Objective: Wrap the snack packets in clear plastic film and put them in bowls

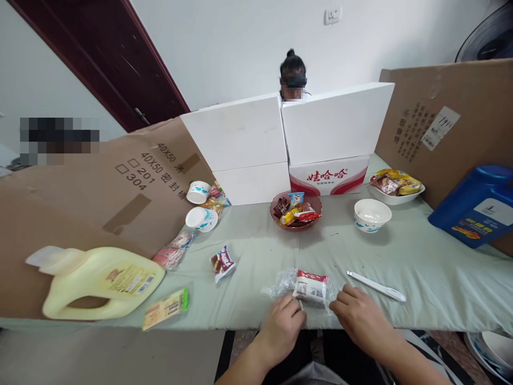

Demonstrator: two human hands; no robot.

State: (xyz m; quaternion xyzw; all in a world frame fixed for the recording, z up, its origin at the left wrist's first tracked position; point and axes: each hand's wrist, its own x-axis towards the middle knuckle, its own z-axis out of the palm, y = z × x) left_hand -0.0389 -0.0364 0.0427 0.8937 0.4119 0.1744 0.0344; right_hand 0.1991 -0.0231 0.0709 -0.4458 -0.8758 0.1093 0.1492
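Observation:
A clear plastic bag holding a red and white snack packet [309, 286] lies at the near edge of the table covered in pale green cloth [256, 240]. My left hand [282, 327] and my right hand [358, 316] rest on either side of it, fingers curled and pinching its near edge. A white pen-like tool [377, 286] lies just right of the packet. Another small snack packet [223, 262] lies to the left.
A brown bowl of snacks [295, 209], an empty white bowl [372, 214], a white dish of snacks [396, 186], two paper cups [199, 205], a yellow jug [96, 279] and a blue jug [476, 206] stand around. Cardboard and white boxes [288, 133] wall the table; a person sits behind them.

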